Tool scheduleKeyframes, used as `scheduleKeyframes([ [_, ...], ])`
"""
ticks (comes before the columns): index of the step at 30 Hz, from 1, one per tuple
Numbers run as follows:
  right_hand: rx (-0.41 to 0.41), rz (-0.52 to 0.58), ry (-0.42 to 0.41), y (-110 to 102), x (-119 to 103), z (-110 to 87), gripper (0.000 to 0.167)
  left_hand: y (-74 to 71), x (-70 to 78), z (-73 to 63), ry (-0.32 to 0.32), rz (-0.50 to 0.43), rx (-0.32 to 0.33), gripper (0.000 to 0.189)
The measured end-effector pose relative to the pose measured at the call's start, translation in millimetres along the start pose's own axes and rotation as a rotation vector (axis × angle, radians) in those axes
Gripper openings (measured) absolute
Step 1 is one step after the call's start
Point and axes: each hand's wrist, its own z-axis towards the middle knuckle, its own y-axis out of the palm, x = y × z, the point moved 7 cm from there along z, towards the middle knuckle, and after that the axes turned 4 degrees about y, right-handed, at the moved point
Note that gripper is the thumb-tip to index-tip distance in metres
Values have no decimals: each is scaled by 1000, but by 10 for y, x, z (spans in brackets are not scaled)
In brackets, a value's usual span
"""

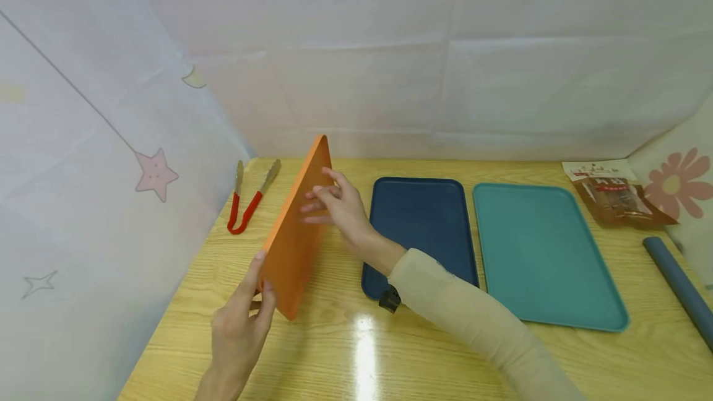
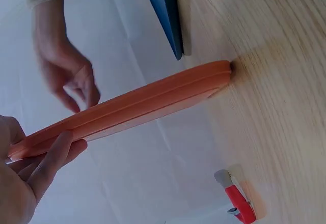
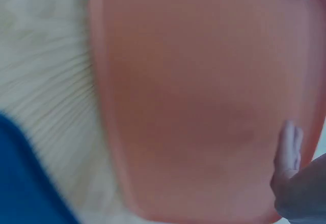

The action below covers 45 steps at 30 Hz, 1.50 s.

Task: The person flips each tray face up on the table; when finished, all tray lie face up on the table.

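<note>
An orange tray (image 1: 295, 246) stands tilted up on edge over the wooden table, its inner face turned to the right. My left hand (image 1: 242, 314) grips its near edge, thumb on the inner face and fingers on the outer side. In the left wrist view, the tray (image 2: 147, 98) shows edge-on with one end at the tabletop. My right hand (image 1: 342, 206) is at the inner face, its fingers extended and loosely bent toward the surface. The right wrist view shows those fingers (image 3: 288, 150) over the tray near its rim.
Red-handled tongs (image 1: 250, 211) lie at the back left. A navy tray (image 1: 418, 215) and a teal tray (image 1: 546, 252) lie flat to the right. Beyond them are a brown food packet (image 1: 618, 197) and a dark grey-blue roll (image 1: 679, 283). White cloth (image 1: 356, 98) hangs behind the table.
</note>
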Motion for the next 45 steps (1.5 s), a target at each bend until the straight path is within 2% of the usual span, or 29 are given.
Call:
scheduleKeyframes([
  [2, 6, -85, 72, -94, 173, 40, 52, -47, -42, -11, -47, -5, 28, 40],
  [7, -33, -341, 327, -347, 698, 66, 54, -125, -195, -76, -207, -95, 70, 42],
  [9, -44, -415, 392, -425, 839, 48, 57, -133, -245, -104, -262, -132, 81, 51],
  [11, -44, -460, 424, -481, 921, 30, 58, -138, -285, -126, -317, -155, 83, 59],
  [13, -34, -482, 426, -514, 952, 20, 60, -145, -324, -140, -380, -176, 82, 62],
  [17, 1, -537, 385, -566, 929, 18, 62, -152, -427, -172, -546, -223, 62, 61],
  [21, 8, -699, 339, -622, 902, 31, 64, -181, -545, -224, -710, -258, 73, 58],
  [26, -45, -856, 323, -628, 897, 45, 67, -196, -698, -307, -942, -337, 102, 54],
  [29, -37, -860, 314, -639, 883, 48, 68, -171, -754, -346, -1069, -415, 96, 50],
  [30, -25, -857, 314, -656, 882, 51, 67, -161, -765, -352, -1092, -436, 85, 47],
  [32, -3, -822, 316, -700, 885, 65, 64, -144, -793, -355, -1123, -477, 60, 40],
  [34, 3, -763, 340, -739, 885, 61, 64, -124, -839, -349, -1125, -533, 31, 38],
  [38, -36, -696, 387, -751, 890, 18, 66, -59, -987, -352, -1125, -662, -89, 48],
  [40, -50, -688, 398, -738, 892, -15, 66, -9, -1072, -359, -1108, -720, -168, 52],
  [45, -51, -682, 407, -760, 888, -36, 64, 114, -1278, -370, -1017, -847, -343, 55],
])
